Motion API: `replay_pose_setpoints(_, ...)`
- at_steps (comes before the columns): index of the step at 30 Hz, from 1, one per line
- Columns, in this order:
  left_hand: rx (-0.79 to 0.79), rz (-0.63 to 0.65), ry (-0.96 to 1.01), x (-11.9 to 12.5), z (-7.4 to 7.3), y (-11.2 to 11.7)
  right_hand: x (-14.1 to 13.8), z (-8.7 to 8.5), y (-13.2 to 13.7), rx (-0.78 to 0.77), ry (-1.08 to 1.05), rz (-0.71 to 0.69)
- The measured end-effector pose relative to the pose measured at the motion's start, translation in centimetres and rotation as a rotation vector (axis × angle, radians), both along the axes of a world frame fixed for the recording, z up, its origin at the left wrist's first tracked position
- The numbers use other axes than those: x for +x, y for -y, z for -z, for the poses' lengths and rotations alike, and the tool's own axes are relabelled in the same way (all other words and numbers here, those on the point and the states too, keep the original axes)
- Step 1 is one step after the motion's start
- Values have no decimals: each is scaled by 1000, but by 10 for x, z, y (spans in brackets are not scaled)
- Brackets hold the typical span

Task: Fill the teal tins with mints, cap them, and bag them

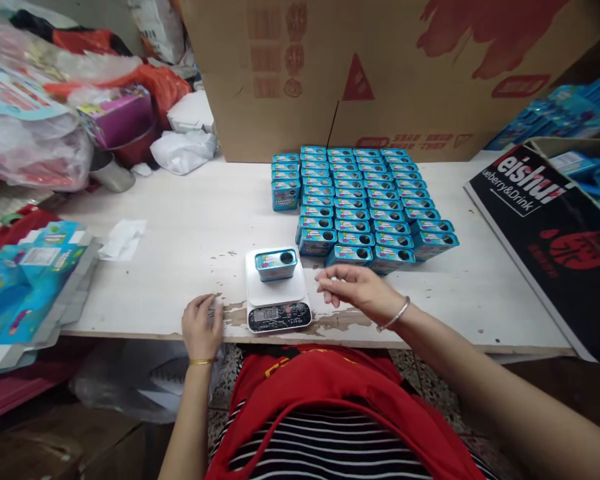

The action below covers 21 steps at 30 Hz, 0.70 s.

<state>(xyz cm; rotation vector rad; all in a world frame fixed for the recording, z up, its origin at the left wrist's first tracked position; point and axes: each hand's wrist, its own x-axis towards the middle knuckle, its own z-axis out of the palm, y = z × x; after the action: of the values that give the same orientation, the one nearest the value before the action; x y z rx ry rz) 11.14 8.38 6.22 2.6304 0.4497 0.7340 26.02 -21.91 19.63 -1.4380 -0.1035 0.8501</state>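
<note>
on a worn white table (170,280), seen from above by the person sitting or standing at it, a small white kitchen scale (254,293) lies near the front edge. one blue tin (275,269) stands upright on its platform, with a dark round spot at one end of the lid; the digits on the display (267,315) look like 1500, though any decimal point is too blurred to tell. left of the scale, the left hand (203,327) rests at the table edge, fingers loosely curved, thumb apart, nothing visible in its grasp. to the scale's right, the right hand (355,288) has its thumb and fingertips drawn together; small pale spots show there, but whether it pinches something cannot be told. just beyond this hand, many similar tins (350,223) stand in close rows before a large cardboard box (380,73). flattened blue cartons (40,280) are stacked at left, and a black box (545,220) sits at right. the person wears a red apron (325,380).
</note>
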Motion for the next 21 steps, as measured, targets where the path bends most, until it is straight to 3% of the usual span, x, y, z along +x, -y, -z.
replay_pose_setpoints(3,12,-42,29,1,3,3,21,-22,-26,-49,252,-115)
replay_pose_setpoints(6,16,-47,47,2,3,2,35,-31,-47,-162,432,-177)
replay_pose_setpoints(10,32,-43,80,1,5,1,44,-29,-66,-369,659,-247)
replay_pose_setpoints(14,34,-42,102,2,6,1,47,-23,-74,-470,930,-341)
replay_pose_setpoints(21,21,-56,106,2,7,2,48,-26,-76,-500,992,-424)
